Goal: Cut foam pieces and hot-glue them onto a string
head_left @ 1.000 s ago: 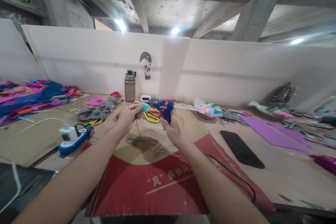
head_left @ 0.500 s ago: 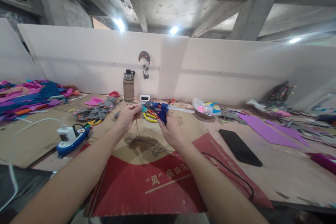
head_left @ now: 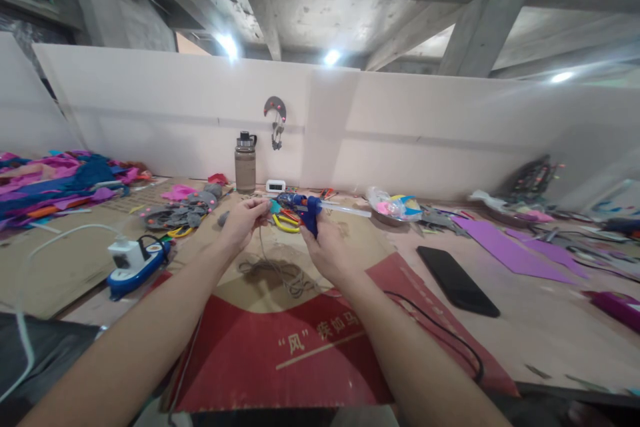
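Note:
My right hand [head_left: 327,247] is wrapped round the handle of a blue hot glue gun [head_left: 311,217]. A clear glue stick [head_left: 347,209] sticks out of its back end to the right, and its nozzle end points left. In a pinch, my left hand [head_left: 246,221] holds a small teal piece [head_left: 275,207] close to the nozzle; whether they touch I cannot tell. A thin cord [head_left: 261,247] hangs below the left fingers towards a loose coil of string [head_left: 280,275] on the cardboard. Behind the glue gun lie yellow-handled pliers [head_left: 286,224].
Red and brown cardboard [head_left: 240,340] lies under my arms. A black phone [head_left: 457,280] and purple sheets [head_left: 505,247] are to the right. On the left stands a blue power strip [head_left: 137,273] with a white plug. A water bottle [head_left: 245,167] and small clock [head_left: 275,186] stand by the partition.
Hardly anything differs. Both hands and the glue gun keep almost the same place and pose.

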`<state>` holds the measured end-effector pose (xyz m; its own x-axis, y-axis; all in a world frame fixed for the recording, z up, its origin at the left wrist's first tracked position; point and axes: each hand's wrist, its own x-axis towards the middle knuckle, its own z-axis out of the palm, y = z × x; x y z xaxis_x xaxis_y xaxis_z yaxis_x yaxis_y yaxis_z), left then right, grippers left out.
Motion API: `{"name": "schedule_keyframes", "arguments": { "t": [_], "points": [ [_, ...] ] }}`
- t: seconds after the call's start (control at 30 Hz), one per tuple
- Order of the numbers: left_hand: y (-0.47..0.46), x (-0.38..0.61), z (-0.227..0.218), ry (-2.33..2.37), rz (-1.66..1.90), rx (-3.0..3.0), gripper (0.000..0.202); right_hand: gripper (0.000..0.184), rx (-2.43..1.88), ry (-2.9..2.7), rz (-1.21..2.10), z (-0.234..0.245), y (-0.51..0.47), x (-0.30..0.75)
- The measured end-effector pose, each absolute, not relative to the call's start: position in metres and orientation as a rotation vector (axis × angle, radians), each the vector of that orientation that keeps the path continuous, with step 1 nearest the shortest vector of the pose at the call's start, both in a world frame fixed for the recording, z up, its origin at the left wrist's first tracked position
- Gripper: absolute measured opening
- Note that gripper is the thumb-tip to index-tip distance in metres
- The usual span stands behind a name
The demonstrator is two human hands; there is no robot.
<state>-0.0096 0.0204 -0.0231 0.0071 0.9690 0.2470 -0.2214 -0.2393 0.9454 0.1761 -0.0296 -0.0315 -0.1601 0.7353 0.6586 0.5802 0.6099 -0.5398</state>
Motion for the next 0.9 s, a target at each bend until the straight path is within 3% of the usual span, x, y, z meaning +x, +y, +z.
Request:
{"name": "schedule_keyframes", "arguments": {
  "t": [0.9],
  "points": [
    [0.0193, -0.0085, -0.0225, 0.894, 1.458, 1.254, 0.027, 0.035, -1.141, -1.881, 0.188, -0.0258, -0.0366, 0.1755]
  ]
}}
